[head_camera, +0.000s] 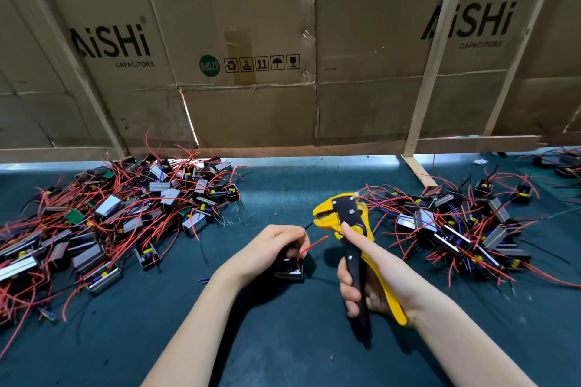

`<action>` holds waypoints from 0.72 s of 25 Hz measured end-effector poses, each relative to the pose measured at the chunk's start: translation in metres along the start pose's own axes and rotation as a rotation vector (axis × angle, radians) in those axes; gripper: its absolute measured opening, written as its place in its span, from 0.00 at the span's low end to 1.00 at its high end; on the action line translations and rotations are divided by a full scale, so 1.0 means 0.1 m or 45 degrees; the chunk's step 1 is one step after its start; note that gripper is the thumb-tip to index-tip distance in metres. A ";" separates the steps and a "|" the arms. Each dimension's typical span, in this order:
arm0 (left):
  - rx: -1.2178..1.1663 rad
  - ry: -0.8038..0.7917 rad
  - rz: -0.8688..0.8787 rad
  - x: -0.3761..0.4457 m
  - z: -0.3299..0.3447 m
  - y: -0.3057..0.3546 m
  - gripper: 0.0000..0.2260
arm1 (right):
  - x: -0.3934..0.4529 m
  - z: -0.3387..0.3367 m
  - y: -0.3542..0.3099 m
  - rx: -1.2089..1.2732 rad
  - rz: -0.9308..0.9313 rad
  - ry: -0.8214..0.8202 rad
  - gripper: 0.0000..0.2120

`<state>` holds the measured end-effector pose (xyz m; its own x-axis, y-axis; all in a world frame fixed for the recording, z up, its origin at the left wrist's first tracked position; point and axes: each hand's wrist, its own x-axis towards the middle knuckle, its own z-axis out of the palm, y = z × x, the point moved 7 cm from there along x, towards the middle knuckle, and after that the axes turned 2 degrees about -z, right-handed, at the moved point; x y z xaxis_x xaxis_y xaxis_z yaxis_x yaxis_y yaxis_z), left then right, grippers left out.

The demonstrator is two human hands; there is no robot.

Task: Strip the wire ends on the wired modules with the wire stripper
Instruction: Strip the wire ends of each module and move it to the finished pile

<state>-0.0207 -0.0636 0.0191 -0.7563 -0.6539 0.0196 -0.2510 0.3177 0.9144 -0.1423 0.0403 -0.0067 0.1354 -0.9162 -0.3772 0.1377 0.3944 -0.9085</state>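
The right hand [371,280] grips the wire stripper [352,229], head at 11 o'clock. At its 9 o'clock, the left hand [270,248] pinches a module's [289,270] black wire [309,225], just short of the stripper head.

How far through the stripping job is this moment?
Which modules are already stripped cannot be told. In hand: the left hand grips one module, the right hand holds the wire stripper, no wire between its jaws. Piles lie left and right.
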 end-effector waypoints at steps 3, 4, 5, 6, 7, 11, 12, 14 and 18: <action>-0.025 0.002 -0.025 -0.02 -0.05 -0.01 0.15 | 0.02 0.04 0.02 0.101 0.056 -0.027 0.29; -0.013 -0.002 -0.030 -0.03 -0.07 -0.03 0.14 | 0.02 0.03 0.03 0.110 0.067 -0.025 0.28; 0.018 0.002 -0.042 -0.04 -0.10 -0.05 0.14 | 0.03 0.03 0.03 0.109 0.076 -0.031 0.27; 0.071 0.023 -0.065 -0.05 -0.16 -0.08 0.14 | 0.03 0.03 0.04 0.105 0.084 -0.043 0.27; 0.154 0.071 -0.097 -0.06 -0.23 -0.11 0.14 | 0.03 0.03 0.04 0.110 0.093 -0.052 0.26; 0.366 0.605 -0.188 -0.16 -0.65 -0.08 0.16 | 0.02 -0.03 0.04 0.250 0.137 0.028 0.25; 0.281 0.701 -0.148 -0.15 -0.66 0.01 0.15 | 0.03 -0.04 0.05 0.299 0.151 0.048 0.25; 0.226 0.713 0.028 -0.05 -0.48 0.38 0.13 | 0.04 -0.04 0.06 0.360 0.175 0.067 0.25; 0.367 0.420 0.389 0.33 0.24 1.24 0.16 | 0.05 -0.04 0.06 0.435 0.194 0.067 0.23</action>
<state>-0.0913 -0.0297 0.1240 -0.6026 -0.6684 0.4360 -0.2398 0.6728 0.6999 -0.1444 0.0381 -0.0143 0.1299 -0.8442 -0.5201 0.4402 0.5191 -0.7326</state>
